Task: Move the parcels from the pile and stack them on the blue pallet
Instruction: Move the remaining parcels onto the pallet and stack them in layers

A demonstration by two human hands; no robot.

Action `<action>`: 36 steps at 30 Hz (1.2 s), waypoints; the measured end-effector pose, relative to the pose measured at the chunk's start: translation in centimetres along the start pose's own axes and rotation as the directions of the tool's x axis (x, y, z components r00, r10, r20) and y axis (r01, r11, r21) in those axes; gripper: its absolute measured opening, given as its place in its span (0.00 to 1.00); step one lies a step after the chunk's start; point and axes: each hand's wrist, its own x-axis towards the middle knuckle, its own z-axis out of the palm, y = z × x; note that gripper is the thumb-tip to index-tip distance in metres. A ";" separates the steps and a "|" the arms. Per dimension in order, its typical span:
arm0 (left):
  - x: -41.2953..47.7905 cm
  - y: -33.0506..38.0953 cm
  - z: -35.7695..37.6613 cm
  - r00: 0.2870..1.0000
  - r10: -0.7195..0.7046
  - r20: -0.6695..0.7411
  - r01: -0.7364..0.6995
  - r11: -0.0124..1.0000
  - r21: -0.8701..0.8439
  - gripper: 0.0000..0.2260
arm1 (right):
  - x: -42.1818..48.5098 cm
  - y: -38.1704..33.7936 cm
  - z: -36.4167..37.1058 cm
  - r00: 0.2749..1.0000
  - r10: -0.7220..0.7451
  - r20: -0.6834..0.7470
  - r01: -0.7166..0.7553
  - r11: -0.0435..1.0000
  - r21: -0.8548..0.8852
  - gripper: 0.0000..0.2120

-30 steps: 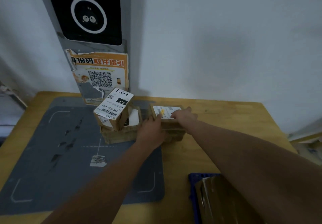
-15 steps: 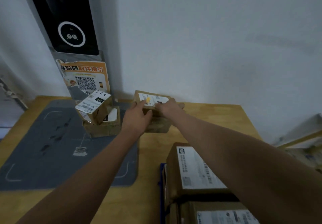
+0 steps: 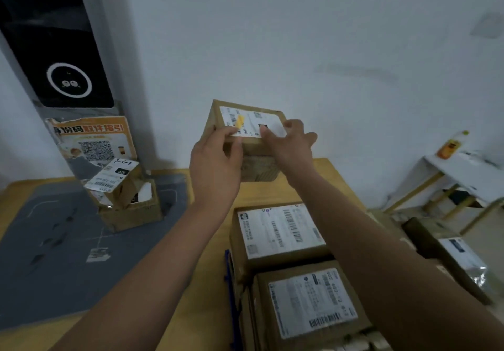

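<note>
A small brown parcel (image 3: 246, 117) with a white label and a yellow sticker hangs in the air above the table's far edge. My left hand (image 3: 215, 165) grips its left side, thumb on the label. My right hand (image 3: 289, 143) grips its right side. A second small box (image 3: 259, 168) sits just below it on the table. Two larger labelled parcels (image 3: 278, 232) (image 3: 311, 301) lie side by side on the blue pallet (image 3: 228, 274), of which only a thin left edge shows.
Two small boxes (image 3: 122, 195), one tilted on the other, stand on the grey mat (image 3: 54, 247) at the left. Behind them a pickup kiosk (image 3: 62, 58) stands against the wall. More parcels (image 3: 450, 255) and a white bench (image 3: 447, 170) are at the right.
Both hands closed on the small parcel and lifted it off the box beneath, up and toward me. The view tilted, bringing the stacked parcels on the pallet into sight.
</note>
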 end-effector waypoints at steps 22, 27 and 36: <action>-13.0 22.6 19.8 0.980 0.040 0.193 -0.015 0.991 -0.129 0.07 | 2.8 17.8 -31.7 0.965 -0.059 -0.256 0.095 0.987 0.128 0.20; -14.0 23.1 24.0 0.949 -0.080 0.305 0.093 0.995 -0.029 0.09 | 4.1 22.2 -33.5 0.969 0.021 -0.246 0.007 0.994 0.113 0.19; -15.4 21.9 27.4 0.903 -0.203 0.380 0.211 0.977 0.020 0.14 | 5.2 26.6 -34.6 0.978 0.055 -0.202 -0.038 0.996 0.085 0.17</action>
